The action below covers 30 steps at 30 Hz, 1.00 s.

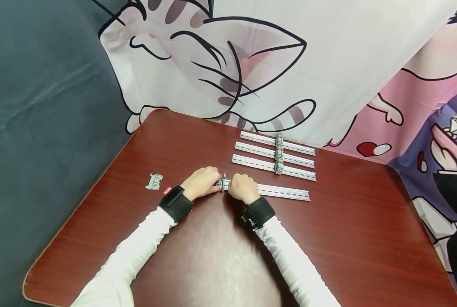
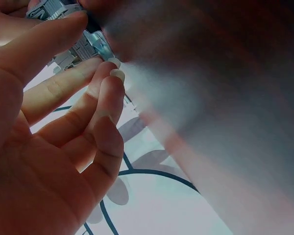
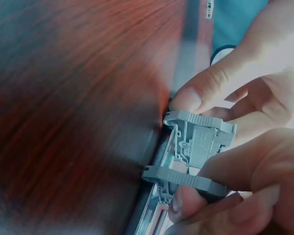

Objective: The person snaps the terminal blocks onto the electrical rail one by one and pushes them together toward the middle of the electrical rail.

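Note:
A slotted metal DIN rail (image 1: 283, 192) lies crosswise on the table. Near its left end two grey terminal blocks stand side by side. In the right wrist view, the thumb and fingers of my left hand (image 1: 202, 182) pinch the farther terminal block (image 3: 202, 144). My right hand (image 1: 244, 187) holds the nearer terminal block (image 3: 183, 180) between thumb and fingers. Below that block the rail (image 3: 149, 215) shows. In the left wrist view, the left thumb lies across the grey blocks (image 2: 83, 48), hiding part of them.
Three more DIN rails (image 1: 253, 162) lie parallel behind, with a row of terminal blocks (image 1: 279, 154) across them. A loose grey terminal block (image 1: 154, 181) lies on the left, near a small red item (image 1: 167, 190). A cat-print curtain (image 1: 259, 76) hangs along the table's far edge.

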### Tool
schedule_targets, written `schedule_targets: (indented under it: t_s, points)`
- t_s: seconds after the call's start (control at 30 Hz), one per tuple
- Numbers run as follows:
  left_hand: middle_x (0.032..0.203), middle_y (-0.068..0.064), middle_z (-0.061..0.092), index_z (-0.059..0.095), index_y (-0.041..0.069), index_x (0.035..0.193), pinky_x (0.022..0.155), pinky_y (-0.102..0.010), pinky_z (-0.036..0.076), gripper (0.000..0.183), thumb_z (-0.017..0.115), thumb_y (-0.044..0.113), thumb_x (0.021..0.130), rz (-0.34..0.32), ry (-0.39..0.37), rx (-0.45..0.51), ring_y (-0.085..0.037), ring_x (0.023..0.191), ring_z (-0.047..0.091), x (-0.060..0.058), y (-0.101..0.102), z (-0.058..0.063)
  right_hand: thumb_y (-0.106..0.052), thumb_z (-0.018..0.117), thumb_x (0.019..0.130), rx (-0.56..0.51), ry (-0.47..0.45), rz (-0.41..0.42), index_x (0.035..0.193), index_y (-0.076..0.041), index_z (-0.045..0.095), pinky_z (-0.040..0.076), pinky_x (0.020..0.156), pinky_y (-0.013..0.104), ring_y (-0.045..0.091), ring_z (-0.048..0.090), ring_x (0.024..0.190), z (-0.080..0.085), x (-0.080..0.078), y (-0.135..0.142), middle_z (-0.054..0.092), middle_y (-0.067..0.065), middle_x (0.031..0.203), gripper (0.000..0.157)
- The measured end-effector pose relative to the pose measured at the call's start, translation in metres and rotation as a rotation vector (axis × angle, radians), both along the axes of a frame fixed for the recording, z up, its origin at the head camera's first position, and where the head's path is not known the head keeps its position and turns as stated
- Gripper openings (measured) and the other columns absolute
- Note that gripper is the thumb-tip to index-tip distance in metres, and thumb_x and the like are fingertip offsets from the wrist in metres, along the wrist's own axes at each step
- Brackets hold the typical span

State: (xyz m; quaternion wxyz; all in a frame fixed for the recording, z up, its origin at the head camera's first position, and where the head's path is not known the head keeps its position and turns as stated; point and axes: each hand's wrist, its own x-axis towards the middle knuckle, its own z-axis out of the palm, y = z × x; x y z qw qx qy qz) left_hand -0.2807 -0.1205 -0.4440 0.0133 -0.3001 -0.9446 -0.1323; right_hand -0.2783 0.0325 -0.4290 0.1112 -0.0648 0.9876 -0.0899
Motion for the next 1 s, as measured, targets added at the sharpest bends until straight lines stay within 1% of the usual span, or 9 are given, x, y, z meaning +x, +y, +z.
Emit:
schedule_targets:
  t_s: [0.17,0.27,0.37,0.5,0.63,0.73,0.83,0.9,1.0]
  points:
    - [0.076,-0.003,0.059,0.072,0.010,0.084,0.065,-0.034,0.046,0.006,0.073,0.014,0.081,0.006,-0.042,-0.002,-0.018,0.071,0.055,0.004,-0.003,-0.003,-0.021,0.054,0.090,0.010,0.015,0.004,0.088,0.000,0.068,0.053,0.070,0.053,0.040,0.068,0.089,-0.006,0.003,0.000,0.070,0.024,0.099,0.026]
    - [0.080,-0.004,0.062,0.074,0.010,0.094,0.069,-0.036,0.048,0.014,0.073,0.016,0.082,0.013,-0.045,-0.013,-0.020,0.077,0.059,0.007,-0.009,-0.002,-0.022,0.054,0.090,0.016,0.015,0.000,0.088,0.000,0.069,0.053,0.071,0.053,0.040,0.068,0.090,-0.006,0.004,0.000,0.070,0.023,0.100,0.026]
    - [0.088,-0.006,0.065,0.073,0.009,0.102,0.075,-0.039,0.050,0.021,0.073,0.018,0.083,0.038,-0.035,-0.024,-0.023,0.085,0.062,0.009,-0.021,0.001,-0.022,0.054,0.090,0.021,0.024,-0.003,0.088,-0.001,0.070,0.053,0.072,0.052,0.040,0.068,0.091,-0.004,0.005,0.000,0.070,0.023,0.100,0.027]
    - [0.098,-0.009,0.067,0.071,0.007,0.110,0.082,-0.042,0.051,0.028,0.072,0.020,0.085,0.091,-0.038,-0.031,-0.026,0.095,0.063,0.013,-0.041,0.011,-0.021,0.054,0.090,0.018,0.059,-0.003,0.086,-0.002,0.070,0.053,0.070,0.053,0.040,0.068,0.091,-0.001,0.006,-0.002,0.071,0.023,0.099,0.026]
    - [0.107,-0.013,0.068,0.070,0.005,0.115,0.087,-0.044,0.051,0.033,0.070,0.021,0.087,0.164,-0.073,-0.022,-0.029,0.101,0.063,0.019,-0.063,0.019,-0.021,0.053,0.090,0.009,0.095,0.007,0.084,-0.002,0.069,0.054,0.067,0.053,0.040,0.069,0.088,-0.004,0.007,-0.001,0.071,0.023,0.096,0.025]
    - [0.107,-0.015,0.068,0.069,0.003,0.115,0.088,-0.046,0.050,0.032,0.070,0.019,0.087,0.215,-0.091,-0.021,-0.031,0.102,0.063,0.024,-0.084,0.022,-0.022,0.053,0.091,-0.003,0.113,0.025,0.084,-0.001,0.068,0.054,0.064,0.052,0.041,0.069,0.085,-0.007,0.007,-0.001,0.071,0.024,0.093,0.026]
    - [0.106,-0.016,0.067,0.068,0.001,0.114,0.088,-0.048,0.049,0.032,0.071,0.016,0.085,0.243,-0.117,-0.027,-0.034,0.101,0.061,0.031,-0.106,0.024,-0.021,0.052,0.092,-0.021,0.124,0.028,0.084,0.000,0.068,0.054,0.061,0.051,0.042,0.069,0.083,-0.009,0.009,0.000,0.070,0.025,0.091,0.027]
    - [0.105,-0.017,0.065,0.067,0.001,0.116,0.087,-0.050,0.048,0.037,0.074,0.016,0.083,0.262,-0.158,-0.018,-0.034,0.100,0.059,0.036,-0.119,0.025,-0.021,0.051,0.092,-0.028,0.132,0.020,0.083,0.000,0.068,0.054,0.060,0.052,0.042,0.069,0.082,-0.009,0.009,0.001,0.070,0.025,0.090,0.028]
    - [0.106,-0.017,0.063,0.064,0.000,0.121,0.087,-0.051,0.046,0.049,0.079,0.018,0.078,0.289,-0.234,0.001,-0.034,0.099,0.055,0.040,-0.136,0.024,-0.022,0.050,0.093,-0.024,0.132,0.005,0.083,0.000,0.069,0.054,0.062,0.052,0.041,0.069,0.083,-0.009,0.010,0.002,0.071,0.025,0.092,0.031]
